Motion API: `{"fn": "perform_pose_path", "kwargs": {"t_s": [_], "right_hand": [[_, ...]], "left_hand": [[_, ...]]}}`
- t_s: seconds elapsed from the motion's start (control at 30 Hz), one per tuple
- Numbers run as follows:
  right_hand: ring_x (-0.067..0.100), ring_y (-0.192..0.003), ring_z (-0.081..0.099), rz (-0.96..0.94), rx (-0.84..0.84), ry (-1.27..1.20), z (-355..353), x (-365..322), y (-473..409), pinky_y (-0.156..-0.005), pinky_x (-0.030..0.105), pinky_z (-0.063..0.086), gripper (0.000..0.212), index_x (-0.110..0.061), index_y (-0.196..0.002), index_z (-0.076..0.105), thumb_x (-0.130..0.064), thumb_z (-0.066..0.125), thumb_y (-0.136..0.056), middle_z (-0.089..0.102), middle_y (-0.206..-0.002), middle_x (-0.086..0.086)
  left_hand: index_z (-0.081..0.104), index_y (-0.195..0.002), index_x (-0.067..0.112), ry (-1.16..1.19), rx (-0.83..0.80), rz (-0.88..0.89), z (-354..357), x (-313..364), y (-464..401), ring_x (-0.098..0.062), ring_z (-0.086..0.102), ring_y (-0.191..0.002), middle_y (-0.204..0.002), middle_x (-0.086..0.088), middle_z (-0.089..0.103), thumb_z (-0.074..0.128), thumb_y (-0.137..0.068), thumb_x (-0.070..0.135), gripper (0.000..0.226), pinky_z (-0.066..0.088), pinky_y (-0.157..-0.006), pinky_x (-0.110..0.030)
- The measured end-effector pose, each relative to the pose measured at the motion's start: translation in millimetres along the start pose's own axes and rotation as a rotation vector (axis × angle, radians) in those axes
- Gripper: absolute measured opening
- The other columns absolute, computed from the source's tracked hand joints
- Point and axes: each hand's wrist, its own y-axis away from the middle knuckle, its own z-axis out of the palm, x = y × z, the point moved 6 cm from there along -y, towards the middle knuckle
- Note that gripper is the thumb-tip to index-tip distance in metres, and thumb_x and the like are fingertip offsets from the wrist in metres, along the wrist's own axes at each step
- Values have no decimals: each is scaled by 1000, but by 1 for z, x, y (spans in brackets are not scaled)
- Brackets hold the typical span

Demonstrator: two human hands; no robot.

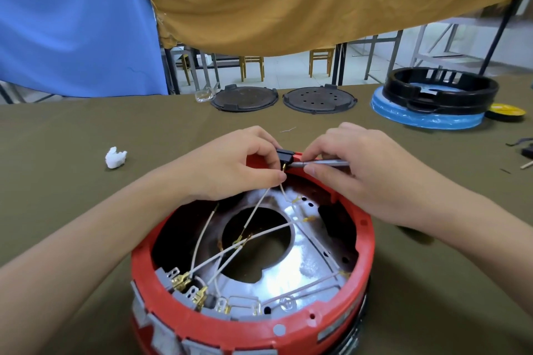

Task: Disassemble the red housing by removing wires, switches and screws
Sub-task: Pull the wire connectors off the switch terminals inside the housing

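Red housing (251, 323) on the table (57, 210), no legible markings. Left hand (230, 164) pinches a black connector (284, 156) at its far rim; right hand (354, 170) grips a screwdriver (320, 164) touching the connector.

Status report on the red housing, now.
Left hand pinches wire at black socket. Right hand holds screwdriver, tip at socket. Housing still wired. Nothing blocking.

We are looking down into the round red housing (364, 256), sitting open side up on the olive cloth; white wires (261, 235) are crossing over its shiny metal floor; grey switches (184, 287) with brass terminals are sitting along its near inner wall; a small black connector (283, 154) is perching at the far rim.
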Motion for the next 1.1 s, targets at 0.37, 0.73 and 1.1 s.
{"fn": "perform_pose_path", "kwargs": {"t_s": [0.37,0.73,1.1], "right_hand": [[1,-90,57,96,45,-193,4,14,-1,-79,23,45,15,-32,-99,72,-37,61,-92,65,-85,-18],[5,-59,58,157,-82,-618,11,36,-11,-57,13,46,10,-13,-98,74,-18,66,-94,65,-66,-2],[2,-89,44,-1,-76,53,7,-2,-8,-77,20,36,19,-25,-106,64,-37,53,-97,57,-93,-13]], "left_hand": [[69,-73,31,29,10,-7,-1,-2,0,5,54,-101,-117,22,52,69,-86,37,15,37,-89,-22],[70,-73,32,42,11,-19,-1,-3,-1,4,53,-107,-116,24,52,69,-85,39,13,37,-96,-26],[69,-75,30,23,6,-8,0,-1,-1,4,54,-101,-116,22,51,67,-85,40,14,38,-92,-26]]}}
